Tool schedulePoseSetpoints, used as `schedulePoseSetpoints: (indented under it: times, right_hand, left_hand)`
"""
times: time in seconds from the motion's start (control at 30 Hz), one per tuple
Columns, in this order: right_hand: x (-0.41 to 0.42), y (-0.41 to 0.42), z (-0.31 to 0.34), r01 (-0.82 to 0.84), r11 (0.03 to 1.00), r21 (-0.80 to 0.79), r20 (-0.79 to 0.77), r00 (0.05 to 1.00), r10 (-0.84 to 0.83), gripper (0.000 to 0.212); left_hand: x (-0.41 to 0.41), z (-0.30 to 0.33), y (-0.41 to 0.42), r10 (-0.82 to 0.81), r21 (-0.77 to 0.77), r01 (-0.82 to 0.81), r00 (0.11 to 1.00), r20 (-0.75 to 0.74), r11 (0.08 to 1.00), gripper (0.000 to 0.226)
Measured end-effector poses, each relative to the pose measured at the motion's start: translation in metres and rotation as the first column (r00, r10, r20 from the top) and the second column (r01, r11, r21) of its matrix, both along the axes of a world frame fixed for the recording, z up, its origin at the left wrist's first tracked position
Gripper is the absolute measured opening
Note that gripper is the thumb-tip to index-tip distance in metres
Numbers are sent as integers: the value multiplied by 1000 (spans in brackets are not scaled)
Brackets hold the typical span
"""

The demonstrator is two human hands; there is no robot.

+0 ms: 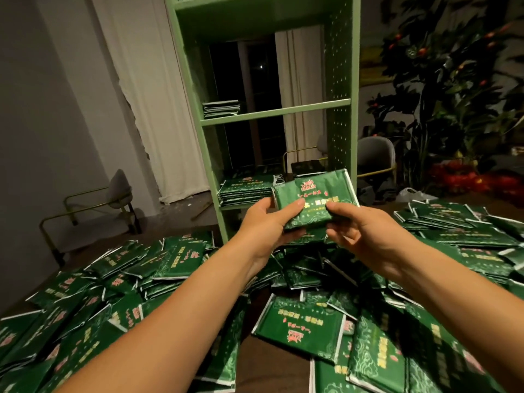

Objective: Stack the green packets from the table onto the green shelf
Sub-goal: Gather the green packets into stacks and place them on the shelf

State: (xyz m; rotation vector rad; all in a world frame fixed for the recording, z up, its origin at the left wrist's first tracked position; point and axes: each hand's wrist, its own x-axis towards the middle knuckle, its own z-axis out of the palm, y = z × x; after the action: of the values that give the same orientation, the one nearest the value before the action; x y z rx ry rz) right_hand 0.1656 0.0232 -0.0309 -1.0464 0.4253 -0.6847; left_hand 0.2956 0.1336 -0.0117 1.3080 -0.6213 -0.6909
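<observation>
Head view, looking forward-down, close over table [256, 346].

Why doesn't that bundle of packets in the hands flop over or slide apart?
The bundle of packets probably stays fairly stiff because several flat packets are pressed together. The wrappers look shiny, so they may be slippery; the left hand and right hand grip both ends, likely to stop sliding. It seems light.

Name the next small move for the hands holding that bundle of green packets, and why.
Probably carry the bundle of glossy green foil packets forward onto the low stack on the green metal shelf: left hand and right hand both grip it, just short of that tier.
</observation>
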Motion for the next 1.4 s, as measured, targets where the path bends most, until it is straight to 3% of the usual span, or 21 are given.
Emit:
schedulePoseSetpoints:
  times: [0.1, 0.17, 0.23, 0.33, 0.47, 0.57, 0.67, 0.73, 0.9, 0.97, 1.03, 1.1, 1.17, 1.27, 1.4]
  right_hand:
    - [9, -16, 2, 107, 991, 82, -16, 994, -106, 19]
    - [18, -26, 4, 151, 979, 137, -21, 989, -150, 18]
    - [29, -33, 6, 169, 972, 162, -44, 985, -164, 18]
    - [48, -42, 6, 177, 967, 183, -66, 984, -168, 25]
    - [64, -50, 9, 237, 946, 220, -60, 971, -229, 27]
    - [67, -54, 10, 260, 937, 231, -70, 965, -251, 22]
    - [70, -54, 11, 261, 935, 240, -76, 965, -250, 27]
    - [72, -51, 13, 279, 930, 239, -82, 960, -267, 29]
    - [64, -53, 18, 225, 944, 242, -50, 974, -219, 35]
    - [54, -56, 12, 266, 956, 122, -155, 957, -246, 35]
    - [43, -59, 2, 324, 925, -199, -258, 893, -369, 25]
    - [37, -56, -4, 213, 852, -478, -237, 903, -359, 24]
    - [40, -49, -3, 0, 778, -628, -280, 933, -225, 26]
    - [57, -55, -1, -87, 692, -716, -343, 908, -240, 23]
    - [70, -73, 0, -4, 772, -636, -347, 895, -281, 19]
  left_hand:
    - [2, 0, -12, 4, 41, -3, 999, -37, 999, 31]
    - [6, -5, -16, 19, 163, -15, 999, -27, 986, 43]
    - [8, -12, -21, 2, 308, -18, 999, 51, 951, 50]
    - [7, -18, -31, -21, 423, -54, 985, 171, 904, 39]
    - [11, -16, -40, 24, 414, -101, 982, 189, 905, 29]
    - [10, -20, -42, -55, 467, -58, 973, 225, 882, 27]
    - [5, -25, -44, -222, 513, -91, 827, 516, 854, 25]
    - [3, -22, -47, -212, 468, -168, 726, 654, 868, 23]
    - [7, -15, -62, -113, 352, -176, 740, 663, 919, 20]
    - [10, -14, -65, -63, 306, -189, 751, 657, 933, 22]
    - [11, -15, -66, -35, 278, -193, 762, 646, 941, 24]
    - [11, -15, -66, -17, 242, -188, 757, 653, 952, 26]
    - [10, -14, -66, 0, 212, -204, 721, 693, 956, 28]
    - [13, -12, -68, 32, 205, -256, 695, 718, 945, 27]
    - [24, -9, -63, 47, 246, -293, 725, 687, 924, 25]
